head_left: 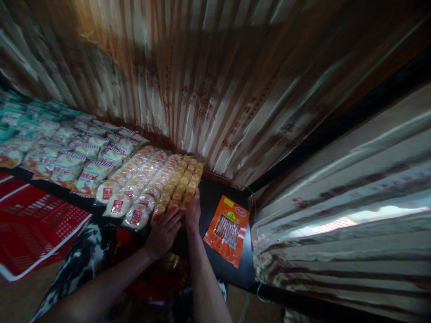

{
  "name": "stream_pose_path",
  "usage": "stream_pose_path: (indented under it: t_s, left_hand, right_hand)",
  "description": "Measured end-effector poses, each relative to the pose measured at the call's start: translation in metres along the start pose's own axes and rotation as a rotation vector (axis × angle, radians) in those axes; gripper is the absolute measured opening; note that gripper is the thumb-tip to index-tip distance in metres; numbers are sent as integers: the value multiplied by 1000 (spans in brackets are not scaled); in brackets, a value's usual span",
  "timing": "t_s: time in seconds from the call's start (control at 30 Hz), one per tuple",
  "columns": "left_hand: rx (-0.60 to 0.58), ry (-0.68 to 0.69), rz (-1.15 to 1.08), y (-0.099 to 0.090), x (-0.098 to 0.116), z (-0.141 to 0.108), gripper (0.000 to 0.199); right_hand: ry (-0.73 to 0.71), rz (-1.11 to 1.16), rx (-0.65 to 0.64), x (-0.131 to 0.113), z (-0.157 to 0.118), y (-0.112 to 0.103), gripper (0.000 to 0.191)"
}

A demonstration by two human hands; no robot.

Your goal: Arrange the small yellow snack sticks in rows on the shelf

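Note:
My left hand (164,234) lies with its fingers stretched out against the near end of the rows of small yellow wrapped snacks (182,181). At their right side, my right hand (193,212) stands on edge with its fingers extended along the outer row. Both hands touch the small packets, and neither grips one. Left of these are rows of round white rice crackers (137,216) in clear wrappers. An orange snack bag (228,229) with a clear window lies flat, just right of my right hand.
A dark shelf (243,269) carries the goods. White printed bags (69,167) and green bags (20,117) stretch to the left. A red plastic basket (37,220) stands below at left. Striped plastic sheeting (208,89) hangs behind, with a dark bar (336,121) at right.

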State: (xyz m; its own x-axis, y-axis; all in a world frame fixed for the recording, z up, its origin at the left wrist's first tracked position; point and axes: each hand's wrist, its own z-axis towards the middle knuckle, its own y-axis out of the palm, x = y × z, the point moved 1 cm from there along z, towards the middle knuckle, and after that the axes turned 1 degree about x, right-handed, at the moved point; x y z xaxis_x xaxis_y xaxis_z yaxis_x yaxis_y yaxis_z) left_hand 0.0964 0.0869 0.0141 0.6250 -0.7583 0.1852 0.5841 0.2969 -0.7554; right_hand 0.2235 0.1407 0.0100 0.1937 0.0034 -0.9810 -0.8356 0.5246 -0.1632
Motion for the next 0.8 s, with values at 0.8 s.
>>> stream_pose_path:
  t_s: [0.8]
  left_hand:
    - [-234, -200, -349, -4, 26, -74, 36]
  right_hand:
    - [101, 111, 130, -13, -146, -42, 43]
